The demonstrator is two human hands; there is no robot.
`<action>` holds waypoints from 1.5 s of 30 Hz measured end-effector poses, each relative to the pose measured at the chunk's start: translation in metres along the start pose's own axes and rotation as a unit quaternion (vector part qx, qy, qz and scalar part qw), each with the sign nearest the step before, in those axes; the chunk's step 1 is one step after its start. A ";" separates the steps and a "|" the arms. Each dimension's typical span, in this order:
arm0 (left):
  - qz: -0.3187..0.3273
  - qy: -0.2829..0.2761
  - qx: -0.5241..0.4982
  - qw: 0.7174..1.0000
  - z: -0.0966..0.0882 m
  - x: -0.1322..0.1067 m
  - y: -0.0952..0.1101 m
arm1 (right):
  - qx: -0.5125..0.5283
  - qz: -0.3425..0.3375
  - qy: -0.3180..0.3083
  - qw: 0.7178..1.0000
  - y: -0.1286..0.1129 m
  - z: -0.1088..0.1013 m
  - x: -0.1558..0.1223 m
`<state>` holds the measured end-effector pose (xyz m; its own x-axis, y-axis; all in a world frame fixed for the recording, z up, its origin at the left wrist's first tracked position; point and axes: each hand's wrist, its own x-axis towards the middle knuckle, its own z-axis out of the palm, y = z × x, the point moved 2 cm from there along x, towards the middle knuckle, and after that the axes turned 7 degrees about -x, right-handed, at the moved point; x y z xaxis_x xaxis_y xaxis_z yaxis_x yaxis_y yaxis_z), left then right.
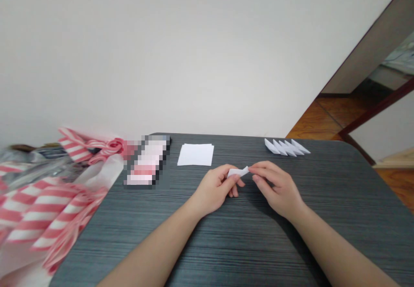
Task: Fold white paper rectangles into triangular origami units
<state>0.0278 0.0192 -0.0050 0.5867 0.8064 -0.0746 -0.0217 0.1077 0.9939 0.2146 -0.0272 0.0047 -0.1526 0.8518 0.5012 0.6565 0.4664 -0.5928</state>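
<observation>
A small strip of folded white paper [237, 172] is held just above the dark table. My left hand [216, 188] pinches its left part between thumb and fingers, the other fingers curled beneath. At the paper's right end, the fingertips of my right hand [278, 187] close on the raised tip, the thumb a little below the index finger. Beyond my left hand lies a stack of white paper sheets [196, 154]. Past my right hand, several folded white paper pieces [286, 148] sit in an overlapping row.
The dark wood-grain table [207, 244] meets a white wall [207, 54] at the back. A pixelated flat object [147, 160] lies at its left edge. Red-and-white striped fabric or bags [45, 213] are heaped left of the table. Wooden floor [326, 119] shows at the right.
</observation>
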 end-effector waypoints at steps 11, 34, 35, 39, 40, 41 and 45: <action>-0.001 0.011 -0.020 1.000 0.002 0.000 -0.001 | 0.000 -0.002 0.008 1.000 0.002 0.002 -0.002; 0.013 0.007 0.000 1.000 0.000 0.001 -0.004 | 0.016 0.001 -0.018 1.000 0.001 0.002 -0.003; 0.016 0.007 0.006 1.000 -0.001 0.001 -0.004 | 0.020 0.007 -0.021 1.000 0.002 0.002 -0.003; 0.027 0.005 0.036 0.999 -0.001 0.000 -0.004 | 0.040 0.026 -0.027 0.999 0.004 0.004 -0.003; 0.031 0.004 0.046 0.998 -0.001 0.000 -0.003 | 0.044 0.033 -0.027 0.998 0.004 0.005 -0.003; 0.035 0.003 0.057 0.998 -0.001 0.000 -0.003 | 0.048 0.039 -0.028 0.998 0.005 0.005 -0.002; 0.059 0.013 0.080 0.995 -0.001 -0.001 -0.001 | 0.064 0.059 -0.040 0.995 0.006 0.006 -0.001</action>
<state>0.0265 0.0190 -0.0057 0.5660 0.8233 0.0432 0.0419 -0.0810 0.9958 0.2142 -0.0239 -0.0033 -0.1417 0.9159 0.3757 0.5746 0.3851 -0.7221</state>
